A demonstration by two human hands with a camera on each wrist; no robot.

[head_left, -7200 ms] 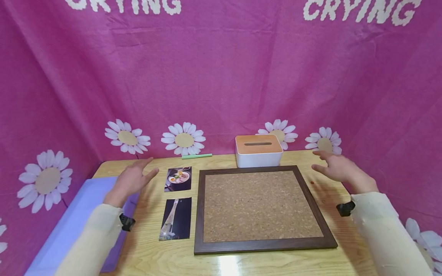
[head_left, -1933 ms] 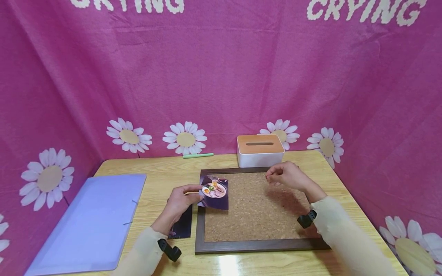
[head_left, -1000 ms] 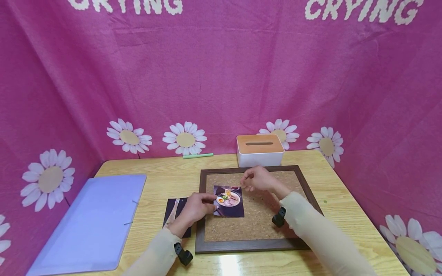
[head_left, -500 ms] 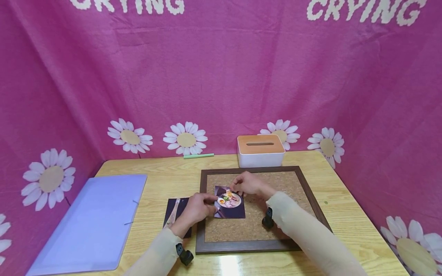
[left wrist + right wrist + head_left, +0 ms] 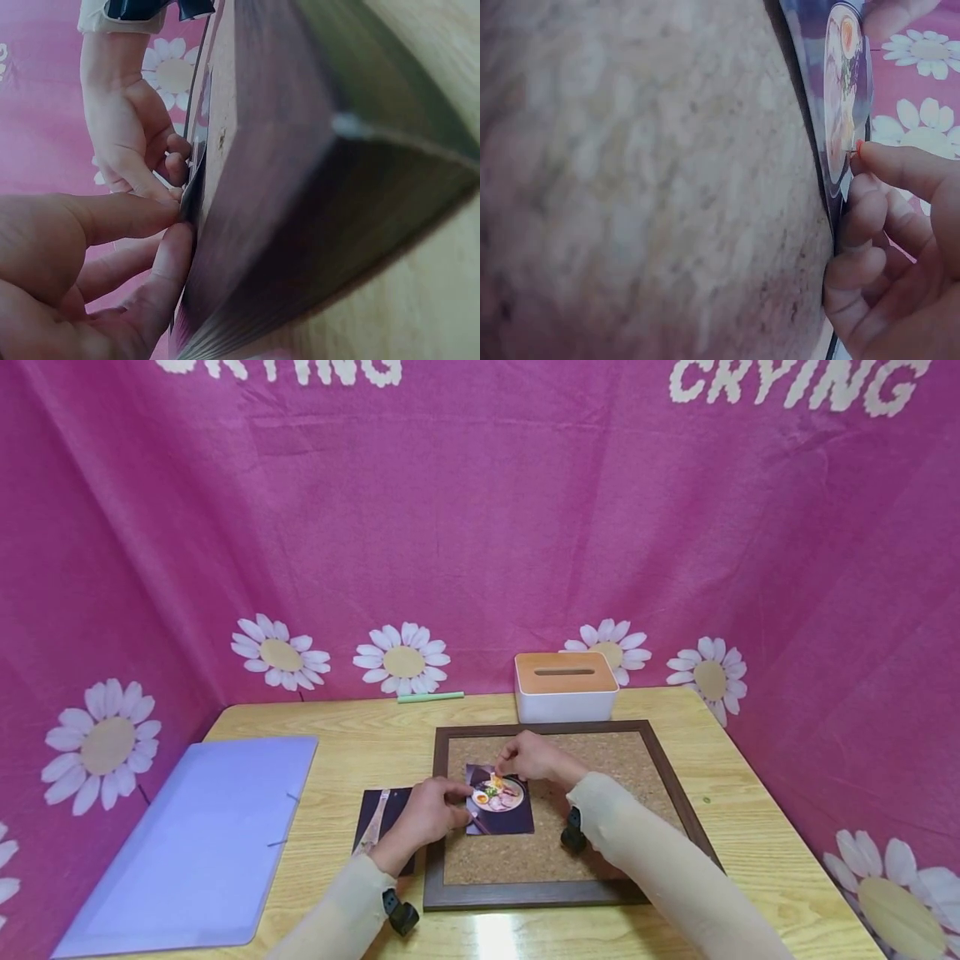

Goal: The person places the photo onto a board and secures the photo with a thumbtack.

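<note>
A photo of a ramen bowl [image 5: 501, 817] lies over the left part of a cork board [image 5: 525, 895] with a dark wooden frame. At the photo's left edge my left hand [image 5: 431, 810] pinches it between thumb and fingers, as the left wrist view shows from close up. Over the photo's upper part, my right hand [image 5: 531, 754] pinches a small red-headed thumbtack [image 5: 859, 145], its thin pin directed at the picture. A second photo, of a lit tower [image 5: 371, 823], lies on the table left of the board, partly hidden under my left hand and wrist.
A white tissue box [image 5: 566, 706] with a wooden lid stands behind the board. A green pen-like stick [image 5: 431, 697] lies at the table's back edge. On the left is a translucent blue-purple folder [image 5: 195, 843]. A pink daisy-print curtain [image 5: 480, 543] encloses the table.
My left hand has picked the ramen photo off the table and brought it right onto the cork board. My right hand has come in leftward with the thumbtack to the photo's upper part.
</note>
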